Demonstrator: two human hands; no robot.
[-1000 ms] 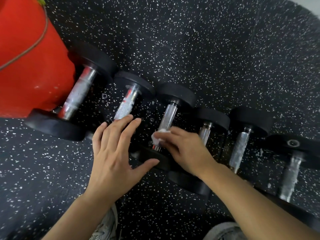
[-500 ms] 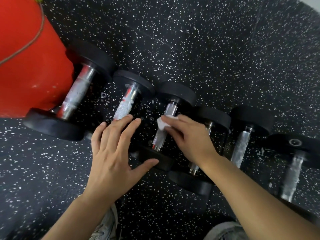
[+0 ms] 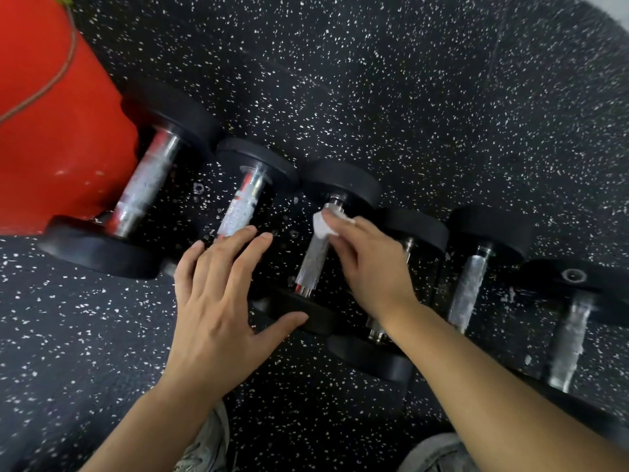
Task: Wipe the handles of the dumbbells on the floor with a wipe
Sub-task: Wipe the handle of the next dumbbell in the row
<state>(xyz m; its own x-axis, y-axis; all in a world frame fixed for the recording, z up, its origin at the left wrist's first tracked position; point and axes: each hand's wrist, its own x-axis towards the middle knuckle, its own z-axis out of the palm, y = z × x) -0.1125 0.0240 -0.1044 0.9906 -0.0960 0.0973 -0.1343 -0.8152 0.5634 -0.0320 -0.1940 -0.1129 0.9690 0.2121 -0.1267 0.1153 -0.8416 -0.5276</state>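
Sliding up from the handle's near end, the right hand [image 3: 371, 267] now pinches the white wipe [image 3: 321, 226] against the far end of the third dumbbell's handle [image 3: 315, 258], fingers [image 3: 342, 223] closed on it. For a good wipe, I judge, wrap the bar and run its full length. The left hand [image 3: 218, 298] lies flat, fingers spread, holding nothing, steadying the second dumbbell [image 3: 243, 202]. Six dumbbells lie in a row on the speckled floor [image 3: 442, 114], one wipe, one red object [image 3: 51, 131] beside them.
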